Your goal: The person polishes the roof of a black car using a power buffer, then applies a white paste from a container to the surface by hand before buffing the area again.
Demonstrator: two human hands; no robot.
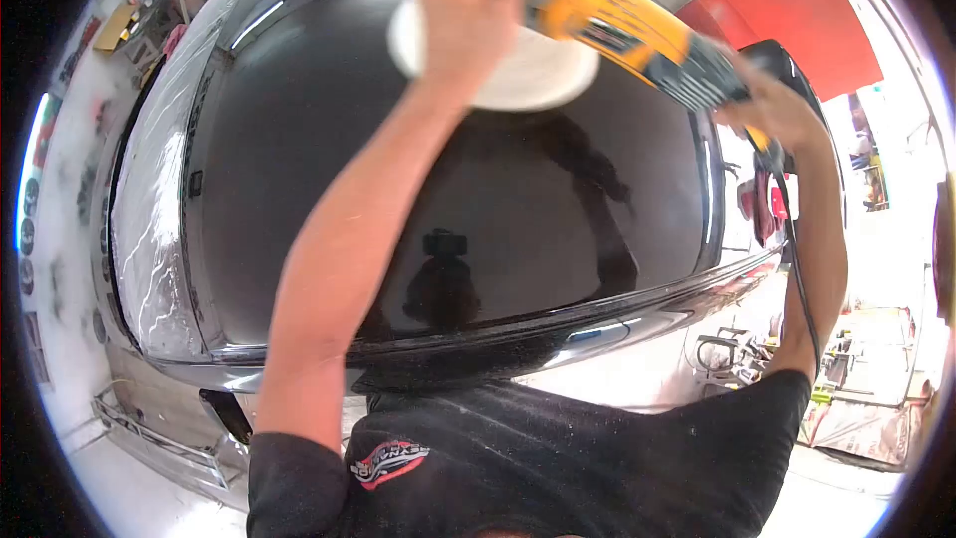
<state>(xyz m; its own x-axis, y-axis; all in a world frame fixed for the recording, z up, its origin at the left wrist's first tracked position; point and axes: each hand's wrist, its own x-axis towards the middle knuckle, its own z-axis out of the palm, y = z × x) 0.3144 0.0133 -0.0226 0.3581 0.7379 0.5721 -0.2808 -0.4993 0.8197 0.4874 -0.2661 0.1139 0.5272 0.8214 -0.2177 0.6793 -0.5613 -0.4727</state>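
Note:
A yellow and black electric polisher (617, 18) stretches across the top of the head view. My left hand (470, 25), blurred by motion, grips it at the head end, over the pad. Its rear end is in my right hand (782, 105), with fingers wrapped around the handle. The round white polishing pad (538, 80) appears to lie against a glossy black car panel (498, 184); my left hand hides part of the pad. From the rear of the polisher a black cord (794, 239) hangs down along my right forearm.
Crumpled clear plastic sheeting (164, 239) covers the car's left side. A red panel (797, 15) stands at upper right. Metal parts and tools (732, 354) lie on the floor at lower right, near a bag (861, 428). A metal rack (164, 438) stands at lower left.

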